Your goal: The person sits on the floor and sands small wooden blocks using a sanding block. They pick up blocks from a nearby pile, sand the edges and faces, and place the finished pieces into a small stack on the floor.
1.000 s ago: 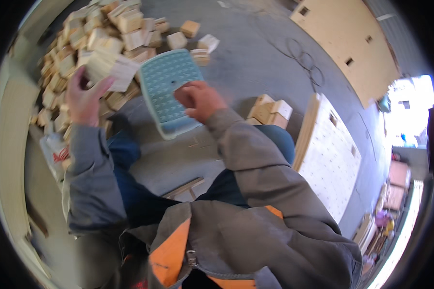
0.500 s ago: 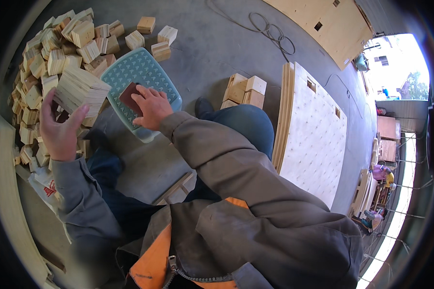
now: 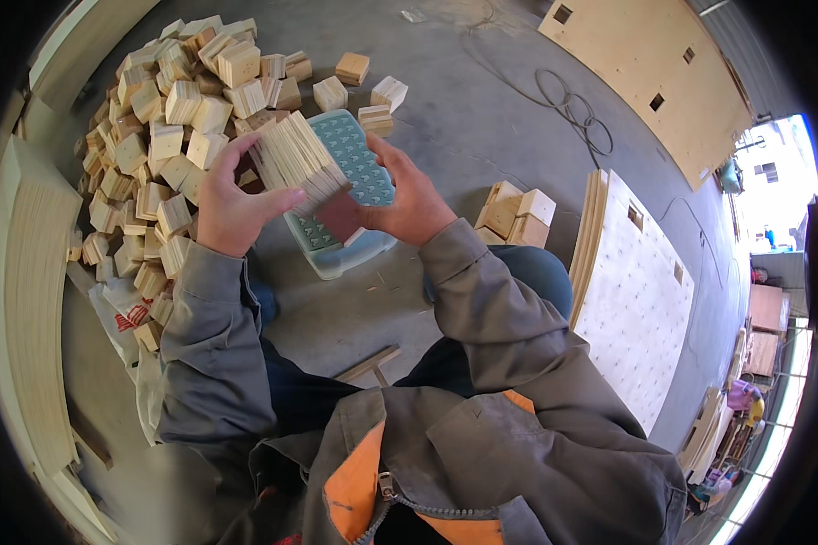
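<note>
My left hand (image 3: 229,202) grips a plywood block (image 3: 300,163) with striped layered edges, thumb on the near side and fingers on the far side. In my right hand (image 3: 411,198) is a reddish-brown piece of sandpaper (image 3: 341,218), pinched by the thumb at the block's lower right corner. Whether the sandpaper touches the block, I cannot tell. Both are held above a blue-green plastic stool (image 3: 365,163) with a pattern of raised bumps on its top.
A large heap of plywood blocks (image 3: 168,118) lies at the left, with a few loose blocks (image 3: 353,68) beyond the stool. Stacked blocks (image 3: 516,213) stand by my right knee. Plywood panels (image 3: 632,300) lie at the right; a cable (image 3: 573,104) loops on the floor.
My right hand has lifted the sandpaper off the stool top and brought it to the block. The left hand still holds the block. The view has shifted, so the scene sits further right.
</note>
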`<state>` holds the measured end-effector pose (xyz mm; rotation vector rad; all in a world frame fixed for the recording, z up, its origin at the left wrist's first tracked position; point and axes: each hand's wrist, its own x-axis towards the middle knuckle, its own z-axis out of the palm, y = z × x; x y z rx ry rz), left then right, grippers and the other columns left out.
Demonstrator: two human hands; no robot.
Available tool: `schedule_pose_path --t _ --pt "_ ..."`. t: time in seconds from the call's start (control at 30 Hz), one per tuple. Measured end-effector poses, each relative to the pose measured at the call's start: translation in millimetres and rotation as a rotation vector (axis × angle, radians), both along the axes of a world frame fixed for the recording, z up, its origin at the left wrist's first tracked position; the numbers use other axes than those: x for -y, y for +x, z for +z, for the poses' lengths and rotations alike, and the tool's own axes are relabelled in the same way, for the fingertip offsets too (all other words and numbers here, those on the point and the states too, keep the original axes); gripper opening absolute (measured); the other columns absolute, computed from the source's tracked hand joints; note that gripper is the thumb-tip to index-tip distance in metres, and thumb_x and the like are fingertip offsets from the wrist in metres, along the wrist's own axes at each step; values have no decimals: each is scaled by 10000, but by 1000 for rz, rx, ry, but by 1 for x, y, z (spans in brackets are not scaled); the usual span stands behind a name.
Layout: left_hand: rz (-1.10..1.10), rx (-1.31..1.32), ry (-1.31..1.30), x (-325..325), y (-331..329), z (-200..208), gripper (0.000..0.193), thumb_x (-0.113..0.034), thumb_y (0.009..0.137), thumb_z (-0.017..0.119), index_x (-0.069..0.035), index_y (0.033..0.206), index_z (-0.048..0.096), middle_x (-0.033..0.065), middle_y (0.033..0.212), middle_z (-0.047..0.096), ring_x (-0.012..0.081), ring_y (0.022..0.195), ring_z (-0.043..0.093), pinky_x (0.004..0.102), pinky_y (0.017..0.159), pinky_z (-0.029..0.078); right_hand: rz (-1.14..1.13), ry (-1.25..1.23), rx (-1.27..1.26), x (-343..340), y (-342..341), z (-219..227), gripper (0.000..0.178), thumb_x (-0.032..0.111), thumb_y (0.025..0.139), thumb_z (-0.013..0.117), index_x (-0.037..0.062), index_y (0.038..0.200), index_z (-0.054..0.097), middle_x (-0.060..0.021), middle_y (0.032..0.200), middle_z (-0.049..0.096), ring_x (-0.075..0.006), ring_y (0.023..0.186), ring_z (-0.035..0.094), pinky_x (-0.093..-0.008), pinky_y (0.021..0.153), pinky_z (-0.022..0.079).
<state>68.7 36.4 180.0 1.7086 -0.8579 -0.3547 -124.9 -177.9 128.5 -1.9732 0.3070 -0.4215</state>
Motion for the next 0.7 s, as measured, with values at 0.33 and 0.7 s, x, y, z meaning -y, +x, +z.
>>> schedule_pose_path --t 0.33,0.7 --pt "-320 -323 67 26 -20 -7 1005 -79 700 916 50 1584 455 138 1502 573 248 1411 563 382 1196 461 96 -26 104 8 -15 27 1129 264 672 1008 0 1608 435 -267 1508 568 -414 1440 552 -451 1188 476" --pt "-291 -351 -82 56 -31 -6 1041 -204 795 930 5 1657 385 145 1612 500 297 1537 443 426 1248 399 -156 -156 -93 37 -37 50 1151 421 635 1014 -2 1572 494 -264 1408 621 -393 1350 606 -448 1130 515"
